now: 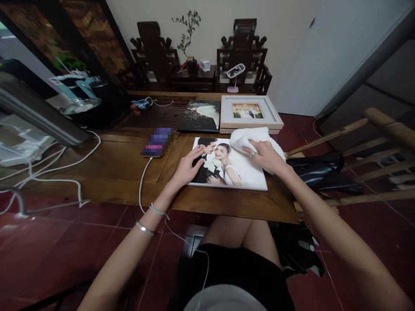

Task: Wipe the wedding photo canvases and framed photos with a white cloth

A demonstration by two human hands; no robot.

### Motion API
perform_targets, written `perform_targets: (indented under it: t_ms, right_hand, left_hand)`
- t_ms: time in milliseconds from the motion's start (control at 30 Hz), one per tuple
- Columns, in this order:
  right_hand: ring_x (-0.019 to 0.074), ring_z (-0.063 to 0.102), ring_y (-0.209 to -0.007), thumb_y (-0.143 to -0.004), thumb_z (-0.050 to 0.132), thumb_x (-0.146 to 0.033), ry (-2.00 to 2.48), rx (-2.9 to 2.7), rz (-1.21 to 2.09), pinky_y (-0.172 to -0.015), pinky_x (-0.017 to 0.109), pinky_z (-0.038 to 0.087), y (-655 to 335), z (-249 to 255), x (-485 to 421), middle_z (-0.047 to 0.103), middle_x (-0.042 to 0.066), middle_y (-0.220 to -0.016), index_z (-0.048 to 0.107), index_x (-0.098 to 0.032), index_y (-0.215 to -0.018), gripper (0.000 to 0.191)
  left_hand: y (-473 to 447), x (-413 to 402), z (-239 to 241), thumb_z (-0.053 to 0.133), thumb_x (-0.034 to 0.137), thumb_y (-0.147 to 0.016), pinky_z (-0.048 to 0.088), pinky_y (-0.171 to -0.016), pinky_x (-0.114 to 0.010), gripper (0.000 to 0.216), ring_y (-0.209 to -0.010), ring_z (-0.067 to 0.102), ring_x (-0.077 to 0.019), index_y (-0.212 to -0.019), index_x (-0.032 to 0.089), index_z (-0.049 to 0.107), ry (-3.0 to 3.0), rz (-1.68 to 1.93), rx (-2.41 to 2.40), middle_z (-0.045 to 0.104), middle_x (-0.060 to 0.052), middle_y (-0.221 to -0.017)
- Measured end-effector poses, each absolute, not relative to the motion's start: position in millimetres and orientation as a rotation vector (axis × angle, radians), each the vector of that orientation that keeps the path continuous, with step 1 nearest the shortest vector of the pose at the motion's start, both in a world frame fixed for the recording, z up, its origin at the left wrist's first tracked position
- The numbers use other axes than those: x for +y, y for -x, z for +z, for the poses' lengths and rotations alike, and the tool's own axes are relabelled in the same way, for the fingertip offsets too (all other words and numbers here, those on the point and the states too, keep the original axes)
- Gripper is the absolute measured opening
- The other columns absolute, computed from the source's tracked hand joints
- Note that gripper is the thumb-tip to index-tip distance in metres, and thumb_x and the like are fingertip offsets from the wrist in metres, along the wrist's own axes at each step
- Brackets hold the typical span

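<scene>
A wedding photo panel [249,175] lies flat near the front edge of the wooden table [113,172]. My left hand [189,165] rests on the panel's left side, its fingers stretched out over the picture. At the panel's upper right, my right hand [264,154] grips a bunched white cloth [244,137], which presses on the surface and spreads past the panel's right edge. Behind the panel lie a dark photo panel [199,119] and, to its right, a white box-like frame [277,121] with a smaller wedding picture inside.
A phone [157,142] with a white charging cable [141,185] lies left of the panel. More cables [78,162] run across the table's left end. A pink-based mirror [236,71] stands behind the frame. A wooden chair [372,125] is at the right.
</scene>
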State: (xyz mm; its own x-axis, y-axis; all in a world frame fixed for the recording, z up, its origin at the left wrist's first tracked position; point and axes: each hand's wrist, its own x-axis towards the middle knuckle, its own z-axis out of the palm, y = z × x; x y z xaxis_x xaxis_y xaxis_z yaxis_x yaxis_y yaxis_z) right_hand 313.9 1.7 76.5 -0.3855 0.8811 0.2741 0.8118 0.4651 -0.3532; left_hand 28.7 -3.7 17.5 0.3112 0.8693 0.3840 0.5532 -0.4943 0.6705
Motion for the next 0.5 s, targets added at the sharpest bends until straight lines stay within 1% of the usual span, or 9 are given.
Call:
perform_targets:
  t_ms: [67,133,167,267,333,433,500]
  right_hand:
    - [0.0285,0.061,-0.083,-0.092,0.039,-0.031,1.409,-2.351,0.198,-0.086,0.044,0.041,-312,73,-25,0.067,0.011,-0.088,0.060,-0.019,-0.091,0.024]
    - [0.0292,0.062,-0.088,-0.090,0.040,-0.027,1.372,-2.408,0.169,-0.093,0.049,0.038,-312,70,-56,0.067,0.011,-0.089,0.060,-0.020,-0.091,0.021]
    - [0.0295,0.062,-0.092,-0.089,0.040,-0.024,1.354,-2.427,0.172,-0.096,0.052,0.037,-312,70,-72,0.067,0.011,-0.093,0.061,-0.021,-0.091,0.021]
    - [0.0310,0.056,-0.112,-0.084,0.043,-0.017,1.277,-2.487,0.205,-0.100,0.056,0.035,-311,70,-113,0.063,0.014,-0.116,0.062,-0.022,-0.096,0.023]
    - [0.0309,0.052,-0.119,-0.081,0.045,-0.015,1.221,-2.538,0.227,-0.104,0.058,0.033,-311,71,-130,0.059,0.014,-0.125,0.063,-0.022,-0.096,0.025]
    - [0.0301,0.054,-0.117,-0.082,0.045,-0.017,1.179,-2.570,0.245,-0.106,0.057,0.031,-311,74,-134,0.059,0.014,-0.126,0.064,-0.022,-0.097,0.024]
    - [0.0291,0.058,-0.109,-0.086,0.043,-0.019,1.196,-2.555,0.246,-0.103,0.054,0.035,-312,75,-122,0.063,0.014,-0.116,0.063,-0.021,-0.097,0.023]
  left_hand:
    - [-29,-4,17,0.047,0.032,-0.091,0.028,-0.113,-0.043,0.042,-0.134,0.040,-0.0197,-0.130,0.017,0.054,-2.165,1.029,1.270,0.048,-0.009,-0.140]
    - [-29,-4,17,0.047,0.032,-0.091,0.028,-0.113,-0.043,0.042,-0.134,0.040,-0.0197,-0.129,0.017,0.055,-2.166,1.034,1.278,0.049,-0.009,-0.140]
    - [-29,-4,16,0.047,0.032,-0.090,0.028,-0.113,-0.043,0.042,-0.134,0.040,-0.0199,-0.129,0.017,0.055,-2.167,1.037,1.280,0.049,-0.010,-0.140]
    - [-29,-4,16,0.048,0.031,-0.090,0.028,-0.113,-0.043,0.042,-0.133,0.040,-0.0202,-0.128,0.016,0.056,-2.168,1.042,1.277,0.049,-0.010,-0.139]
    - [-30,-4,16,0.047,0.031,-0.090,0.028,-0.113,-0.044,0.041,-0.133,0.041,-0.0203,-0.128,0.018,0.056,-2.165,1.041,1.280,0.050,-0.009,-0.139]
    - [-30,-4,16,0.048,0.031,-0.090,0.029,-0.113,-0.045,0.040,-0.133,0.041,-0.0210,-0.127,0.019,0.057,-2.160,1.041,1.286,0.050,-0.008,-0.139]
    - [-30,-4,17,0.048,0.031,-0.089,0.029,-0.113,-0.045,0.040,-0.133,0.041,-0.0212,-0.126,0.019,0.057,-2.161,1.042,1.283,0.051,-0.008,-0.138]
